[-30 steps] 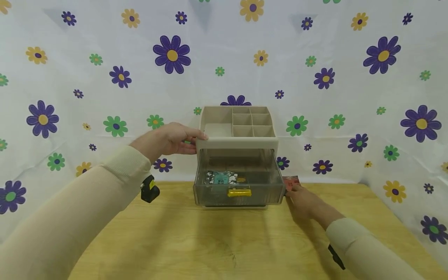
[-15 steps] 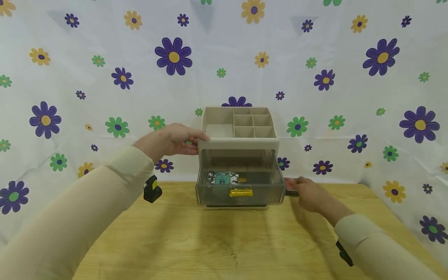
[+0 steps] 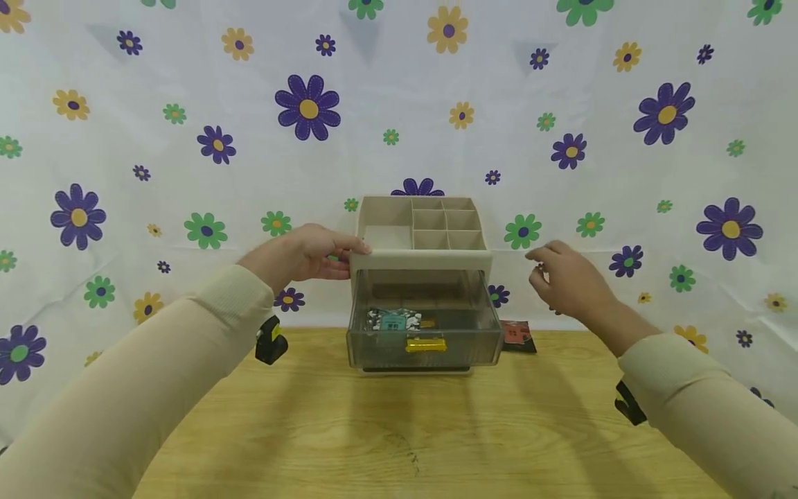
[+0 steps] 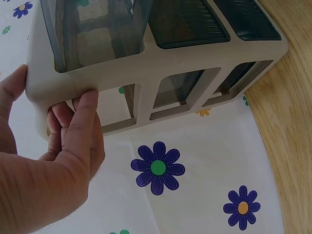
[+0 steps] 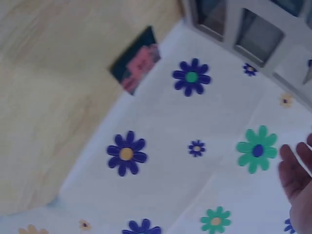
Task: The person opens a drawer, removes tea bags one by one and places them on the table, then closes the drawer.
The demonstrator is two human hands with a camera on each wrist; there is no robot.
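A: Start close. What's there?
B: Two cream sleeves [image 3: 181, 346] reach over the wooden table [image 3: 337, 430]. Ahead, a smoky drawer [image 3: 449, 355] with a gold handle [image 3: 426, 344] stands pulled out, and a teal-labelled packet [image 3: 393, 323] appears to lie inside.

A: What's different from a second ago?
B: The right hand [image 3: 573, 281]. It was down at the red-and-black packet [image 3: 517, 334]; now it's raised well above it, loosely bent, thumb and forefinger apart, with nothing visible between them.

A: So where's that packet?
B: Flat at the table's rear edge, beside the beige desk organizer [image 3: 424, 259] but apart from it. I'd judge it released, and the right hand free.

A: And the left hand [image 3: 314, 253]?
B: Unchanged: it grips the organizer's upper left corner, thumb on top and fingers bent against the side. I'd say it steadies the unit.

A: Furthest back?
B: A flower-printed cloth [image 3: 249, 173], behind everything.
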